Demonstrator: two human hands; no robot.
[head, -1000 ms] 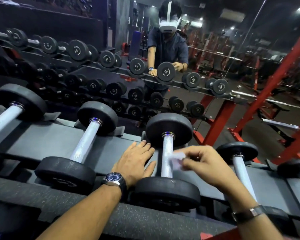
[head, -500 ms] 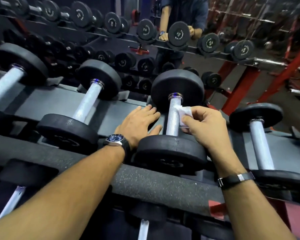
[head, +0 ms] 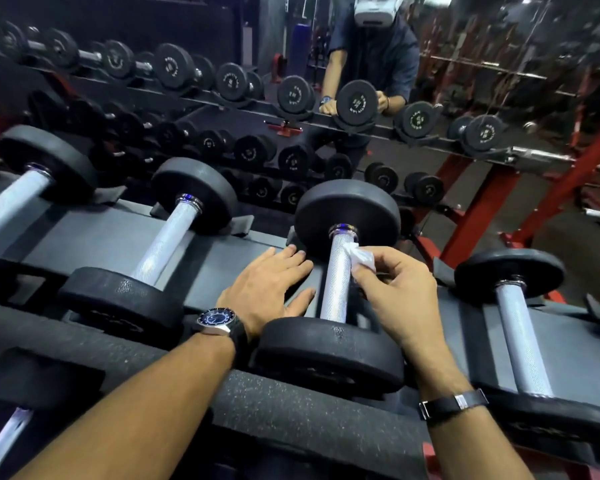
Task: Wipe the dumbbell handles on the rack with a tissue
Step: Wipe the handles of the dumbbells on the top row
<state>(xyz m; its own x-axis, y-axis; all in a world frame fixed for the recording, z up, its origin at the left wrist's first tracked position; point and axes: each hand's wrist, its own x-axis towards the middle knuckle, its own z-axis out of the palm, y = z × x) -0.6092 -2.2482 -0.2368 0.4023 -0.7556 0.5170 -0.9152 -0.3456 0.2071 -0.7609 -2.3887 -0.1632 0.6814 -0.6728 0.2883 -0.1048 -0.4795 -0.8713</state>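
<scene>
A black dumbbell with a knurled silver handle (head: 338, 271) lies in the middle of the grey rack shelf (head: 101, 240). My right hand (head: 395, 292) pinches a small white tissue (head: 359, 257) against the upper right side of that handle, close to the far weight plate (head: 347, 213). My left hand (head: 274, 285) lies flat and spread on the shelf just left of the handle, not touching the tissue. Its wrist carries a watch.
Other dumbbells lie on the same shelf: one at the left (head: 167, 244), another at the far left (head: 11, 199) and one at the right (head: 518, 334). A padded front rail (head: 291, 407) runs below my wrists. A mirror behind shows the racks and a red frame (head: 471, 216).
My right hand has brought the tissue from beside the handle onto it and slid it up toward the far plate. The left hand stays flat on the shelf. The camera has shifted.
</scene>
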